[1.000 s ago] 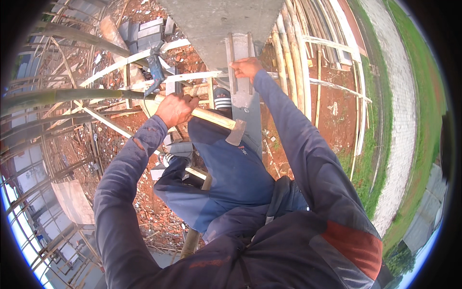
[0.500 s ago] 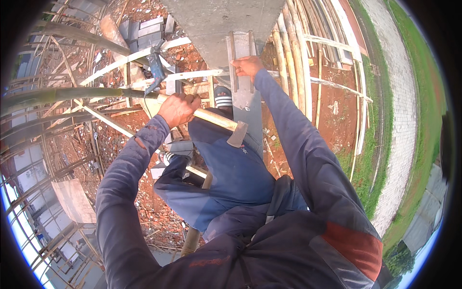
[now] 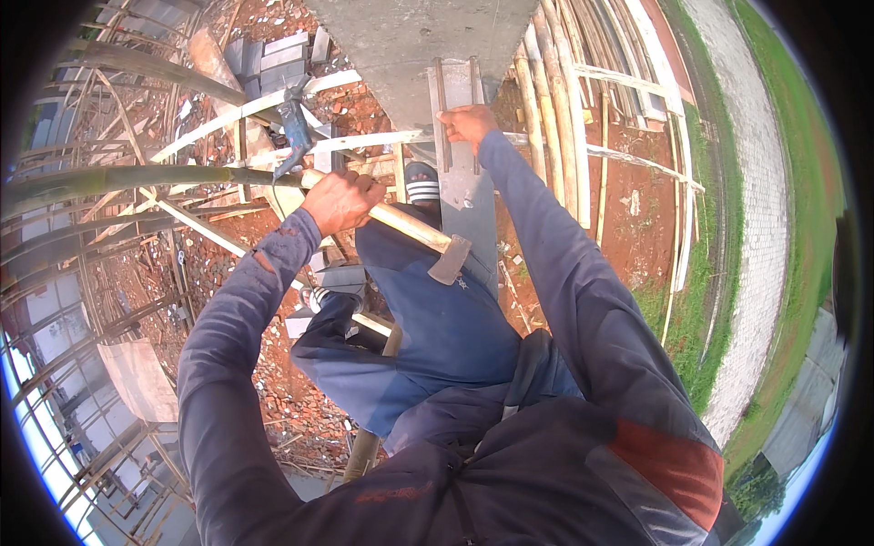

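Note:
My left hand (image 3: pixel 342 200) is closed around the wooden handle of a hatchet (image 3: pixel 410 223). Its metal head hangs over my blue trouser leg, just left of a narrow grey beam (image 3: pixel 469 211). Two thin, rust-brown rods (image 3: pixel 474 77) lie lengthwise along the beam's far part. My right hand (image 3: pixel 468 126) rests there, fingers curled and closed at the left-hand rod; the palm side is hidden. One sandaled foot (image 3: pixel 421 185) is beside the beam.
A broad grey concrete surface (image 3: pixel 401 45) lies beyond the beam. On the left, bamboo poles (image 3: pixel 137 179) form scaffolding, with a blue-black power tool (image 3: pixel 293 132) hanging there. Reddish ground with rubble lies far below. Several long poles (image 3: pixel 551 118) stretch along the right.
The hatchet head has turned slightly and dropped a little, with my left hand shifting marginally. My right hand stays at the rod.

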A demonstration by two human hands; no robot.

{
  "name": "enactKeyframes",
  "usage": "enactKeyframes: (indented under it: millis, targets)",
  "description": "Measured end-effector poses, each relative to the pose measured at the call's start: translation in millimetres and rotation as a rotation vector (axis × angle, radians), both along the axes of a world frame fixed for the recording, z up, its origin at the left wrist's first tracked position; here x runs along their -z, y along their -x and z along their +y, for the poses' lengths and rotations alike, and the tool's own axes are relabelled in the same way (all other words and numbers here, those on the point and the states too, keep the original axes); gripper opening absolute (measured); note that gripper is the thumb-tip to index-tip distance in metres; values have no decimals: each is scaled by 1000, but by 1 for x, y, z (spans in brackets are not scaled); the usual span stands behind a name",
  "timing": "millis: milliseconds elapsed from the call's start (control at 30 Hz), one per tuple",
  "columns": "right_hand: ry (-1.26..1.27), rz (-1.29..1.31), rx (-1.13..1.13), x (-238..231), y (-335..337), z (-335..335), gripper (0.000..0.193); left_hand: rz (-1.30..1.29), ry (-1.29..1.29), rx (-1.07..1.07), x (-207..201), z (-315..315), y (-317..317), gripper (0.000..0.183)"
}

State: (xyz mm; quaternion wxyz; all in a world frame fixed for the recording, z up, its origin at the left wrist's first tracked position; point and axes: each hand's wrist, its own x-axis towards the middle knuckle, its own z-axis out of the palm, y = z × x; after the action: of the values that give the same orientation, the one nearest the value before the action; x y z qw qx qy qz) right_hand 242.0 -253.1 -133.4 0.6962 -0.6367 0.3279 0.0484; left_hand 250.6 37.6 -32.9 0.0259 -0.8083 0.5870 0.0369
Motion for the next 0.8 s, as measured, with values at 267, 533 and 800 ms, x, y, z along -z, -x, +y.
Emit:
enactKeyframes:
  millis: [267,533,800]
  targets:
    - [19,-6,5,5,2,4,29,40,28,14,0,-3,9,28]
    - [37,14,-3,9,-1,-1,31,57,27,216,-9,-10,19,34]
    - [-15,-17,18,3,0,5,26,72,77,132,-5,-7,14,35]
